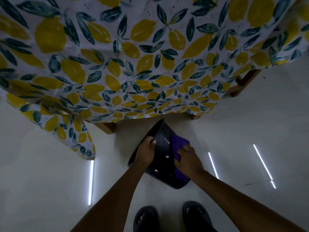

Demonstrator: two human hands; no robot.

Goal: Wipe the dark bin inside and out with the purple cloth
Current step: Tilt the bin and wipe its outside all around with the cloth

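Note:
The dark bin [164, 166] is tilted above the pale floor, its open mouth turned away from me toward the table. My left hand [145, 152] grips the bin's rim on the left side. My right hand [188, 160] presses the purple cloth [179, 144] against the bin's outer wall on the right. Part of the cloth shows below my right hand near the bin's base. The bin's inside is hidden from this angle.
A table with a lemon-print tablecloth [133, 64] fills the upper view, its wooden legs [107, 127] close behind the bin. My two dark shoes [147, 218] stand on the glossy floor [41, 173] just below the bin.

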